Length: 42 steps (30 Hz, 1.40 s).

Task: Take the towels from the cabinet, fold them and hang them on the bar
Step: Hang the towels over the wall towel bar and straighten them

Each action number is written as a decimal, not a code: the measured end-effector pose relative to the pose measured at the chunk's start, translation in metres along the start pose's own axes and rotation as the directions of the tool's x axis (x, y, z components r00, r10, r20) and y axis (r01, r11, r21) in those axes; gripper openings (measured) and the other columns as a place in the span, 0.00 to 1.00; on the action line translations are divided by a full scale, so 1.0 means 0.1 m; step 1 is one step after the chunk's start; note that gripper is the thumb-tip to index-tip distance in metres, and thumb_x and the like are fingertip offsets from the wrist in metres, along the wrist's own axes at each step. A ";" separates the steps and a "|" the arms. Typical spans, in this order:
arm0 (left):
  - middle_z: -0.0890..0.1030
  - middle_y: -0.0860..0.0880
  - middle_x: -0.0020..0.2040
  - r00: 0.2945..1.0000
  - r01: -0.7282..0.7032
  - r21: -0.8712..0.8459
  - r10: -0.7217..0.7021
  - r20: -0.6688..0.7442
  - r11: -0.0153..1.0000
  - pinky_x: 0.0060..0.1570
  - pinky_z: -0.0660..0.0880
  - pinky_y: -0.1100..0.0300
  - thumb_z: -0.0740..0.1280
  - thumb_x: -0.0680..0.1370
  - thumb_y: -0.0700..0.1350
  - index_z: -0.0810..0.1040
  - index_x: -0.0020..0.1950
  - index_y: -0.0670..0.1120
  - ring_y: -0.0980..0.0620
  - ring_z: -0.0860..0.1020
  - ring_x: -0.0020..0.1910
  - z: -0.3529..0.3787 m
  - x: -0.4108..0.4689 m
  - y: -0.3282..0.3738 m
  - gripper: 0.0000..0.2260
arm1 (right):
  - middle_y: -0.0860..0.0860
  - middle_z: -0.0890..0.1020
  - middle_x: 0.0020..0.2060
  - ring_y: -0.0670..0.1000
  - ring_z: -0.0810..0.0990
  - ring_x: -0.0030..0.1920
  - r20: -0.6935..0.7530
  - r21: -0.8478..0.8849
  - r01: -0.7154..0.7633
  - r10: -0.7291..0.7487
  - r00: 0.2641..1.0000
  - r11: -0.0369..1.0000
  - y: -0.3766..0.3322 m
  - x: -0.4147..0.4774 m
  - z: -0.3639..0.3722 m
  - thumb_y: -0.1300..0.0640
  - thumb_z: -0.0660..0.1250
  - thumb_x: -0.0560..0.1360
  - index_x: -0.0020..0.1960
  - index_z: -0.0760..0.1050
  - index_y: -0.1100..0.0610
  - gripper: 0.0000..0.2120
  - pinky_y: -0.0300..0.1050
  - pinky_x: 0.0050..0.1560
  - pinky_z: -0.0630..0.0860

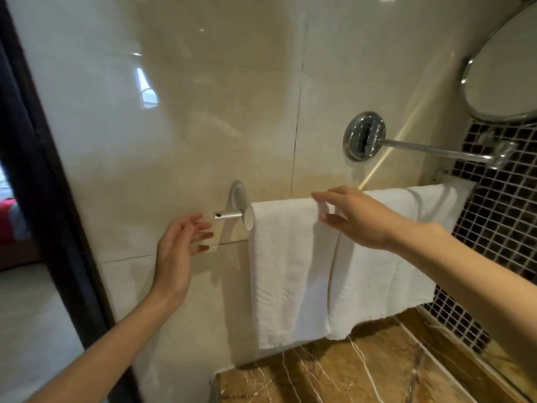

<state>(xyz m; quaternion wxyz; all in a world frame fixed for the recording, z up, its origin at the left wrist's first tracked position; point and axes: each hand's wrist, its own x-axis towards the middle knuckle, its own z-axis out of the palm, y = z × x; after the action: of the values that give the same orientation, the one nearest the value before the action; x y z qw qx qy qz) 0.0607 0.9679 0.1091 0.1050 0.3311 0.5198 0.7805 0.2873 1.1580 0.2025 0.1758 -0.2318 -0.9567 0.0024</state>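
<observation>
Cloth first, in the head view: a white folded terry towel (287, 271) hangs mid-frame over the short silver metal bar (228, 215). A second white towel (383, 257) hangs just beside it to the right, edges overlapping. My right hand (357, 219) pinches the first towel's top fold at the bar, thumb under, forefinger over. My left hand (180, 248) hovers open at left-centre, fingers spread, touching nothing. I judge the towel light, limp and unlikely to slip, best held at the folded top edge.

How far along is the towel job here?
Done: the left towel and right towel both hang over the bar. In hand: the right hand pinches the left towel's top edge; the left hand is open, touching nothing. Left: likely just straightening; the cabinet is out of view.
</observation>
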 end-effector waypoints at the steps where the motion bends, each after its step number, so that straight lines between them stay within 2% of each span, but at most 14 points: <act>1: 0.81 0.48 0.46 0.999 -0.037 0.025 0.037 0.002 0.999 0.44 0.74 0.55 0.56 0.82 0.39 0.77 0.51 0.49 0.55 0.81 0.41 0.00 0.06 0.12 0.11 | 0.55 0.74 0.63 0.57 0.73 0.61 0.001 0.005 -0.003 0.003 1.000 1.000 -0.01 -0.01 0.00 0.50 0.62 0.79 0.72 0.66 0.50 0.22 0.49 0.62 0.69; 6: 0.80 0.53 0.47 0.954 -0.274 0.230 0.234 0.186 0.934 0.49 0.73 0.59 0.61 0.78 0.45 0.78 0.49 0.52 0.61 0.78 0.45 0.13 0.34 0.61 0.06 | 0.53 0.74 0.61 0.55 0.73 0.60 0.007 -0.006 -0.023 0.023 1.000 1.000 -0.05 -0.05 -0.01 0.49 0.61 0.79 0.74 0.63 0.50 0.24 0.48 0.60 0.70; 9: 0.81 0.53 0.47 0.906 -0.382 0.381 0.260 0.335 0.842 0.48 0.72 0.65 0.64 0.79 0.42 0.79 0.47 0.52 0.60 0.78 0.45 0.33 0.51 0.80 0.06 | 0.54 0.72 0.63 0.58 0.72 0.61 0.029 -0.043 -0.030 0.031 0.999 0.999 -0.03 -0.08 -0.03 0.50 0.62 0.79 0.73 0.62 0.48 0.24 0.53 0.62 0.69; 12: 0.80 0.53 0.49 0.806 -0.513 0.507 0.184 0.563 0.693 0.45 0.71 0.67 0.66 0.78 0.44 0.80 0.51 0.50 0.58 0.77 0.48 0.64 0.61 0.87 0.05 | 0.55 0.68 0.69 0.60 0.67 0.67 0.044 -0.063 -0.084 0.086 0.995 0.994 0.05 -0.08 -0.05 0.50 0.62 0.78 0.75 0.59 0.48 0.27 0.52 0.68 0.65; 15: 0.79 0.50 0.55 0.677 -0.623 0.593 -0.028 0.735 0.510 0.49 0.72 0.63 0.65 0.78 0.51 0.78 0.61 0.47 0.54 0.77 0.52 0.99 0.65 0.85 0.14 | 0.55 0.68 0.69 0.60 0.68 0.67 0.062 -0.072 -0.129 0.133 0.989 0.989 0.15 -0.09 -0.06 0.50 0.63 0.78 0.75 0.58 0.48 0.28 0.53 0.68 0.66; 17: 0.79 0.48 0.57 0.620 -0.666 0.631 -0.175 0.765 0.397 0.54 0.73 0.58 0.63 0.79 0.55 0.75 0.65 0.46 0.52 0.77 0.52 1.23 0.63 0.82 0.19 | 0.55 0.69 0.68 0.60 0.69 0.66 0.062 -0.088 -0.149 0.154 0.986 0.985 0.21 -0.09 -0.07 0.52 0.63 0.78 0.74 0.60 0.49 0.26 0.53 0.67 0.66; 19: 0.80 0.47 0.53 0.566 -0.714 0.621 -0.254 0.784 0.325 0.53 0.74 0.55 0.61 0.79 0.57 0.76 0.63 0.45 0.49 0.77 0.51 1.45 0.58 0.78 0.20 | 0.55 0.71 0.66 0.60 0.70 0.65 0.036 -0.091 -0.168 0.172 0.985 0.982 0.29 -0.09 -0.10 0.54 0.62 0.78 0.71 0.64 0.50 0.22 0.52 0.65 0.67; 22: 0.78 0.46 0.46 0.534 -0.757 0.599 -0.282 0.797 0.259 0.47 0.74 0.52 0.58 0.79 0.59 0.76 0.54 0.45 0.45 0.76 0.45 1.68 0.51 0.69 0.19 | 0.54 0.76 0.61 0.59 0.75 0.60 -0.016 -0.067 -0.167 0.166 0.986 0.984 0.41 -0.11 -0.15 0.56 0.61 0.78 0.63 0.72 0.53 0.14 0.51 0.58 0.71; 25: 0.79 0.44 0.50 0.533 -0.797 0.581 -0.257 0.806 0.166 0.46 0.73 0.52 0.58 0.80 0.57 0.74 0.54 0.46 0.43 0.76 0.48 1.77 0.50 0.61 0.16 | 0.54 0.81 0.57 0.58 0.78 0.57 -0.059 -0.015 -0.149 0.148 0.987 0.989 0.51 -0.12 -0.13 0.58 0.61 0.78 0.58 0.76 0.56 0.10 0.53 0.56 0.74; 28: 0.79 0.45 0.48 0.534 -0.807 0.567 -0.210 0.819 0.162 0.42 0.70 0.54 0.59 0.80 0.56 0.75 0.52 0.47 0.44 0.75 0.47 1.75 0.54 0.55 0.14 | 0.53 0.82 0.53 0.57 0.79 0.55 -0.119 0.015 -0.164 0.164 0.979 0.986 0.60 -0.13 -0.08 0.58 0.62 0.78 0.55 0.77 0.57 0.09 0.55 0.54 0.75; 31: 0.77 0.49 0.44 0.540 -0.805 0.569 -0.188 0.820 0.169 0.39 0.68 0.56 0.59 0.79 0.58 0.75 0.50 0.49 0.45 0.75 0.45 1.74 0.59 0.51 0.13 | 0.52 0.82 0.57 0.56 0.78 0.58 -0.148 0.061 -0.199 0.206 0.967 0.978 0.67 -0.13 -0.06 0.55 0.62 0.78 0.59 0.79 0.52 0.12 0.52 0.57 0.74; 34: 0.79 0.48 0.48 0.531 -0.820 0.552 -0.159 0.832 0.149 0.40 0.69 0.56 0.59 0.78 0.58 0.74 0.54 0.49 0.45 0.76 0.48 1.82 0.57 0.48 0.15 | 0.52 0.81 0.60 0.56 0.77 0.60 -0.120 0.062 -0.203 0.209 0.970 0.977 0.70 -0.11 -0.07 0.53 0.61 0.79 0.62 0.77 0.50 0.13 0.51 0.59 0.73; 38: 0.78 0.46 0.54 0.512 -0.828 0.517 -0.085 0.855 0.218 0.53 0.74 0.49 0.61 0.78 0.56 0.72 0.61 0.46 0.44 0.76 0.56 2.18 0.48 0.48 0.18 | 0.52 0.78 0.64 0.56 0.74 0.65 -0.128 0.088 -0.246 0.256 0.958 0.965 0.80 -0.12 -0.11 0.52 0.60 0.80 0.69 0.71 0.49 0.18 0.48 0.61 0.71; 42: 0.77 0.45 0.49 0.457 -0.861 0.476 -0.140 0.879 0.180 0.49 0.75 0.48 0.60 0.78 0.56 0.69 0.48 0.49 0.41 0.76 0.51 2.65 0.43 0.47 0.11 | 0.54 0.74 0.66 0.57 0.72 0.66 -0.111 0.054 -0.295 0.299 0.948 0.954 1.09 -0.24 -0.16 0.60 0.59 0.79 0.71 0.67 0.53 0.21 0.52 0.63 0.71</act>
<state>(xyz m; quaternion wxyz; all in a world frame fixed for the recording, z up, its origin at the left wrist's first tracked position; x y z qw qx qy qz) 0.2022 1.1654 0.2316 -0.1190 0.7583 0.6359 0.0807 0.3613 1.2433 0.2004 0.2337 -0.3697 -0.8987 0.0326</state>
